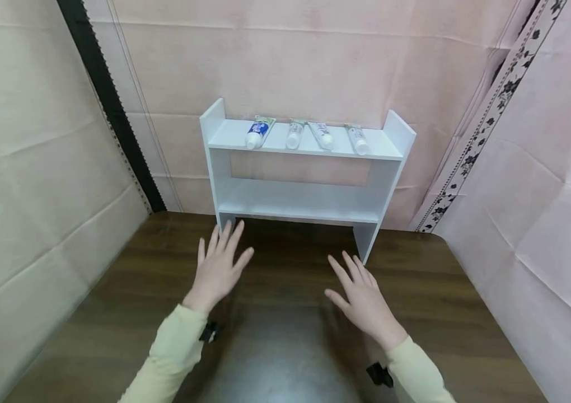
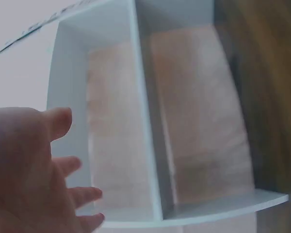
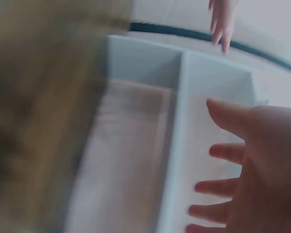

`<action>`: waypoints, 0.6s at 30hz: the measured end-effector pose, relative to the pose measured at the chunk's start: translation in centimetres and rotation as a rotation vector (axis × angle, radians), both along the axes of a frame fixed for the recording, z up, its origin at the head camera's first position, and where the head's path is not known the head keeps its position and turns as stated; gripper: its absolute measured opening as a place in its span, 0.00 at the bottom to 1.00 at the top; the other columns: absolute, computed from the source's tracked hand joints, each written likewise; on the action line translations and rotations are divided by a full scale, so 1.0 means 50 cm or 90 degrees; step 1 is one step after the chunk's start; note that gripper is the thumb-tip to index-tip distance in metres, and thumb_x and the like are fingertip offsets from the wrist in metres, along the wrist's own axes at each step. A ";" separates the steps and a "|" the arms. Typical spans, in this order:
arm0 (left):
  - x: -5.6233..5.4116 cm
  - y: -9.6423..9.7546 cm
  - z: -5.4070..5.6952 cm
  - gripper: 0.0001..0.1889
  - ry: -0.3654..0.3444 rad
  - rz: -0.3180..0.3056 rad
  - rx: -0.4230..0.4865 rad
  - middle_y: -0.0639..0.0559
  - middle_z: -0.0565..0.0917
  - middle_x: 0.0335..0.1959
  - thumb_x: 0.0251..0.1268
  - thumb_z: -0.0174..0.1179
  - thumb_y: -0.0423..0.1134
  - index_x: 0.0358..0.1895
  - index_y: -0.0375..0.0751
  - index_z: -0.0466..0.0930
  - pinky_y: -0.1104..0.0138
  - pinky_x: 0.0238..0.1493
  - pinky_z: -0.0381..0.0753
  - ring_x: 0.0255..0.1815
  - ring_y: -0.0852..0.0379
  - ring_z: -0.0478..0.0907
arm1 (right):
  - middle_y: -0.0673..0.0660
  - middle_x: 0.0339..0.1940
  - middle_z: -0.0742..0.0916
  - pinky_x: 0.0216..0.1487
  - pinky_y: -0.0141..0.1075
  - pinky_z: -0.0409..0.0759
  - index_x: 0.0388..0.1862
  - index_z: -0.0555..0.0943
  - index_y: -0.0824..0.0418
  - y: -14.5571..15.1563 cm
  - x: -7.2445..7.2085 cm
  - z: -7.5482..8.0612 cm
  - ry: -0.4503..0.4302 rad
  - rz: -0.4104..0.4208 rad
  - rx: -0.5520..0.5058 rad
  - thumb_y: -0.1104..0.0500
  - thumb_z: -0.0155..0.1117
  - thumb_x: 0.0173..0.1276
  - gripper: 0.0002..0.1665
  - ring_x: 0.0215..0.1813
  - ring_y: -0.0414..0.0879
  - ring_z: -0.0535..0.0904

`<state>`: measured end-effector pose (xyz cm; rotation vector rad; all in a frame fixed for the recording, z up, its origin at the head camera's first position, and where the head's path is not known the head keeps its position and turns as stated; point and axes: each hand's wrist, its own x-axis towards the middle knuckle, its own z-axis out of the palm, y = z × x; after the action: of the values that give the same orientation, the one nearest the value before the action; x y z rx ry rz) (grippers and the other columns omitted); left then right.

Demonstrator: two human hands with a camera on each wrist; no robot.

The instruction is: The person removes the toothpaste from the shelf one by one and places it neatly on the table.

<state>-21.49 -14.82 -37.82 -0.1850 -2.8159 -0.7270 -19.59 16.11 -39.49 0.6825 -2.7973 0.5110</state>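
A white two-tier shelf [image 1: 298, 200] stands at the back of the table. On its top board lie several tubes with white caps: a blue and white tube [image 1: 259, 132] at the left, a pale tube [image 1: 295, 134] and another white tube [image 1: 322, 136] near the middle, and a grey-white tube [image 1: 357, 139] at the right. My left hand [image 1: 217, 271], fingers spread, is in front of the shelf's lower left side and holds nothing. My right hand [image 1: 364, 302], also spread and holding nothing, is near the shelf's right leg. Both wrist views are blurred.
The brown wooden table [image 1: 114, 319] carries the shelf. Pale cloth walls [image 1: 316, 61] enclose the back and both sides. A black strip [image 1: 114, 106] runs down the left corner and a floral trim [image 1: 487, 123] down the right one.
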 end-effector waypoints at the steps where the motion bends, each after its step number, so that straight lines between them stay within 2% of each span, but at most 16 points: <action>1: -0.011 -0.009 0.015 0.36 0.008 -0.005 0.007 0.44 0.43 0.80 0.74 0.39 0.60 0.79 0.57 0.39 0.39 0.74 0.31 0.80 0.40 0.34 | 0.64 0.78 0.60 0.69 0.64 0.58 0.78 0.56 0.51 -0.013 -0.006 0.020 0.010 0.015 0.007 0.44 0.58 0.69 0.42 0.77 0.66 0.53; 5: -0.060 -0.033 0.073 0.38 0.054 -0.040 0.046 0.44 0.43 0.80 0.74 0.44 0.57 0.79 0.59 0.35 0.41 0.75 0.31 0.81 0.42 0.34 | 0.65 0.77 0.62 0.68 0.62 0.62 0.77 0.58 0.52 -0.062 -0.026 0.105 0.055 0.070 0.052 0.44 0.59 0.69 0.41 0.76 0.65 0.56; 8: -0.093 -0.043 0.122 0.39 0.099 -0.044 0.072 0.47 0.39 0.81 0.72 0.46 0.56 0.78 0.63 0.33 0.42 0.75 0.29 0.81 0.45 0.31 | 0.65 0.75 0.65 0.68 0.59 0.65 0.76 0.60 0.53 -0.094 -0.043 0.159 0.097 0.102 0.090 0.44 0.58 0.70 0.40 0.75 0.64 0.60; 14: -0.147 -0.065 0.235 0.42 0.205 -0.005 0.101 0.51 0.32 0.80 0.70 0.51 0.54 0.78 0.63 0.33 0.45 0.76 0.29 0.81 0.48 0.28 | 0.64 0.75 0.66 0.66 0.58 0.69 0.76 0.59 0.53 -0.163 -0.083 0.253 0.133 0.138 0.134 0.46 0.58 0.70 0.39 0.75 0.62 0.61; 18: -0.182 -0.082 0.294 0.43 0.228 0.023 0.132 0.52 0.32 0.81 0.68 0.53 0.52 0.78 0.62 0.34 0.46 0.76 0.32 0.81 0.49 0.30 | 0.63 0.76 0.65 0.64 0.59 0.70 0.77 0.58 0.52 -0.211 -0.110 0.308 0.147 0.146 0.162 0.48 0.60 0.69 0.40 0.75 0.62 0.60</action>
<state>-30.59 -18.90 -23.12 -0.2056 -2.3832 -0.8749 -25.08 5.55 -24.10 1.0506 -2.6020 0.1018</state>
